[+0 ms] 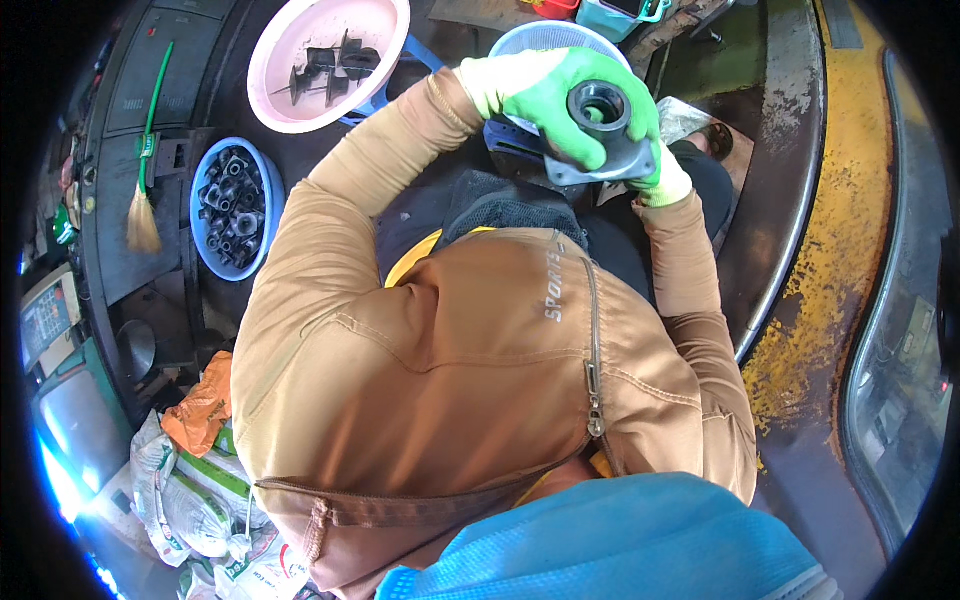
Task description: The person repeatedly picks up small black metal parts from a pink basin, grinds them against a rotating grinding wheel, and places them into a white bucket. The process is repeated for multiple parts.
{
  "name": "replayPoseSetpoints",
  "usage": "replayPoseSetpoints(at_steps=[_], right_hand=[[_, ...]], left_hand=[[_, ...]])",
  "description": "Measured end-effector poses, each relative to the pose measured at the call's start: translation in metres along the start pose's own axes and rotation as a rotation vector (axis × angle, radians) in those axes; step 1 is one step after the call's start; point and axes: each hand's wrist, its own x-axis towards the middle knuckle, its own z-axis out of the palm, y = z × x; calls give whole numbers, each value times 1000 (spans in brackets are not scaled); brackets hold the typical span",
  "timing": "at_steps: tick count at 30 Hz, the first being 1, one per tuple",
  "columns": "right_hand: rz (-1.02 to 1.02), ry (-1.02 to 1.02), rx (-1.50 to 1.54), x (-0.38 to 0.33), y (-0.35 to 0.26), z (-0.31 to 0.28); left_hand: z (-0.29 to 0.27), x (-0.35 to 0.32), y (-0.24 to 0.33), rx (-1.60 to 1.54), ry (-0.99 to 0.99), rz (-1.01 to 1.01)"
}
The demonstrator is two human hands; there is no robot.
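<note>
Both my hands wear green gloves and hold one part in front of my chest. It is a grey metal flange plate [622,162] with a round black hub [598,106] on top. My left hand [545,92] wraps over the plate from the left, its fingers curled around the hub. My right hand [668,184] grips the plate's right edge from below and is mostly hidden by it. Tan jacket sleeves cover both arms.
A pink basin [275,85] with black parts sits at top left. A blue basin [198,215] full of dark metal pieces lies left. A pale blue basket [555,38] is behind my hands. Broom [144,215] and sacks [190,490] at left; worn yellow floor [840,250] right.
</note>
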Motion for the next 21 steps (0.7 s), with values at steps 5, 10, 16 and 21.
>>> replayPoseSetpoints(at_steps=[5, 10, 16, 21], right_hand=[[333, 105, -4, -1, -4, 23], [97, 308, 513, 25, -5, -3], [-186, 561, -234, 28, 6, 8], [-193, 719, -203, 29, 7, 21]], left_hand=[[-6, 11, -6, -195, -258, 114], [-28, 12, -2, 565, 292, 104], [25, 19, -35, -49, 853, -23], [39, 25, -31, 417, 972, 158]])
